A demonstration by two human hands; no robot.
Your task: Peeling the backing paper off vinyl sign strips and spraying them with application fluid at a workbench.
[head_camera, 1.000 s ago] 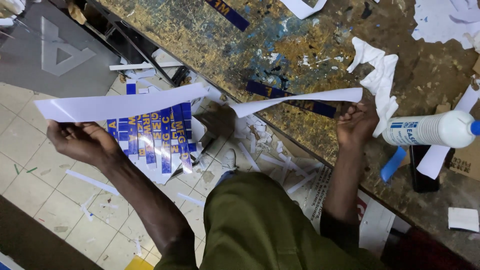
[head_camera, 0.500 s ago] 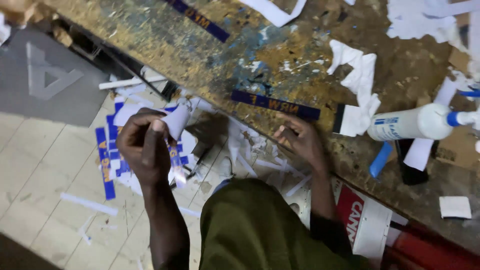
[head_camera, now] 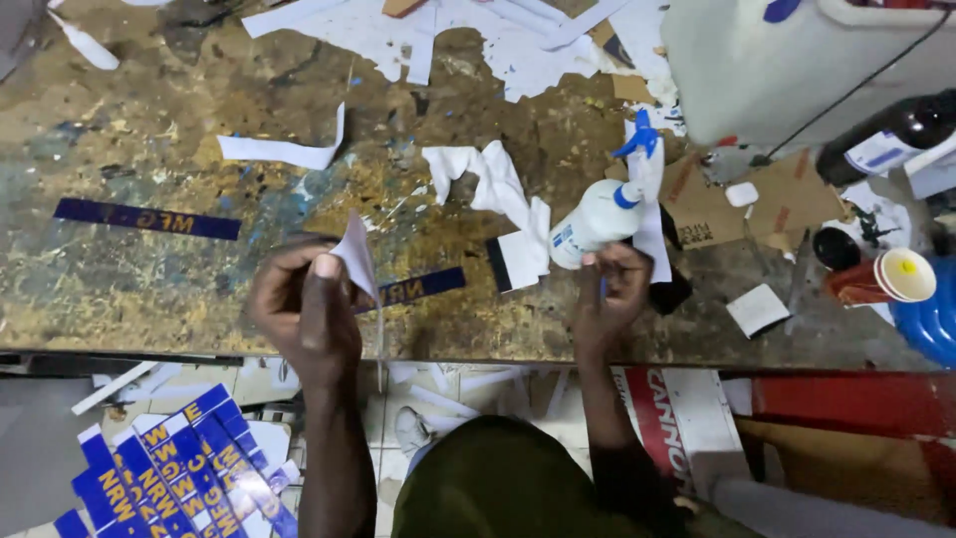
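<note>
The left hand (head_camera: 304, 314) pinched a curled white paper backing strip (head_camera: 356, 261) at the tabletop's (head_camera: 119, 299) near edge, liable to tear; the right hand's fingers (head_camera: 609, 274), seemingly gripping something thin, touched the white spray bottle (head_camera: 597, 219), which could tip.

Beat-up workbench (head_camera: 149, 299) splattered in paint, pale tiled floor (head_camera: 249, 384) below it, paper scraps (head_camera: 329, 25) everywhere, pretty dim light overall.

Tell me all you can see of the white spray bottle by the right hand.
The spray bottle is white plastic with a blue trigger head and a blue band at its neck, and carries a small blue label. It lies tilted on the paint-stained workbench, base toward the person, nozzle pointing away and to the right, partly over a white paper strip. The right hand is at its base; whether it grips the bottle is unclear.
</note>
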